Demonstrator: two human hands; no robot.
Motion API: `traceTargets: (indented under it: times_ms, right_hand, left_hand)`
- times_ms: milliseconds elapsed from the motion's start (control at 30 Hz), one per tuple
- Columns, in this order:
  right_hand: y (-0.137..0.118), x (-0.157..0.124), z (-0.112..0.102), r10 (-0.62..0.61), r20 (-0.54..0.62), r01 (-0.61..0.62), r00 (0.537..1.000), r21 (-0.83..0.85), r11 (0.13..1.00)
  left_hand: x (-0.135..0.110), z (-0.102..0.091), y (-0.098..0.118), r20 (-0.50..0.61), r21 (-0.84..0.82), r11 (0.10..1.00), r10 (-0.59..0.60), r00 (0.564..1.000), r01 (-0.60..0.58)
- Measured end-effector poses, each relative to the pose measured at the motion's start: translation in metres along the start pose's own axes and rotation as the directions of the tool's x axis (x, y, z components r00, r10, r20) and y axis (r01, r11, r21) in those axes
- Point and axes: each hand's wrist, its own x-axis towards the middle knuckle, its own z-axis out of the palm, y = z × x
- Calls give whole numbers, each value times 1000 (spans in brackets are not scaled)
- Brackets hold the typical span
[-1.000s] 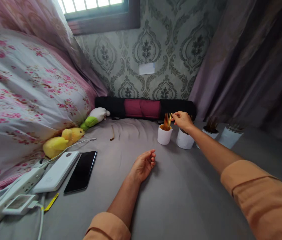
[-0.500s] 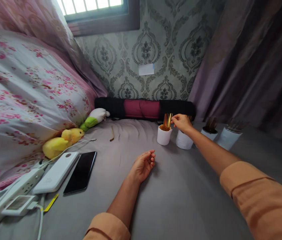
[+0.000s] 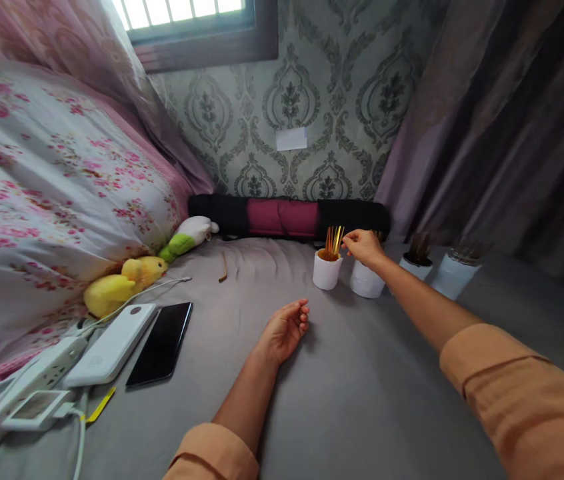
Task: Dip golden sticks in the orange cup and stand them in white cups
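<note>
My right hand [image 3: 363, 247] pinches at the rim of a white-wrapped cup [image 3: 327, 273], its fingertips on the rightmost of the thin gold sticks [image 3: 337, 240] standing in that cup. Orange-brown sticks [image 3: 330, 243] stand beside the gold ones. Under my right hand is a second white-wrapped cup [image 3: 367, 283], its top partly hidden. My left hand [image 3: 285, 331] rests on the grey sheet, palm turned sideways, fingers loosely bent with nothing in them.
Two more wrapped cups with dark sticks, a nearer one [image 3: 416, 265] and a farther one [image 3: 455, 277], stand beyond my right forearm. A bent gold stick [image 3: 223, 268] lies on the sheet. Left are a phone [image 3: 161, 345], power bank [image 3: 112, 345], power strip [image 3: 22, 393] and plush toys [image 3: 112, 293].
Both hands stay nearly in place. The right fingertips sit slightly lower beside the gold sticks; the whole view has shifted a little.
</note>
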Motion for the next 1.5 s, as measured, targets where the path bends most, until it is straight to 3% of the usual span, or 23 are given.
traceTargets:
  times_ms: [600, 800, 1067, 1500]
  right_hand:
    - [0, -12, -14, 3, -48, 0, 999, 68, 998]
    - [2, -18, -17, 17, -98, -1, 995, 165, 986]
    - [-3, -40, -19, 53, -51, -27, 997, 415, 909]
    - [-8, -70, -9, 96, 26, -93, 995, 585, 806]
  left_hand:
    - [0, -1, 0, 13, 2, 1000, 17, 1000, -17]
    - [0, 0, 1, 1, 5, 1000, 8, 1000, -8]
    - [-1, 1, 1, -5, -4, 1000, 5, 1000, -5]
    - [-1, 0, 2, 4, 0, 1000, 11, 1000, -11]
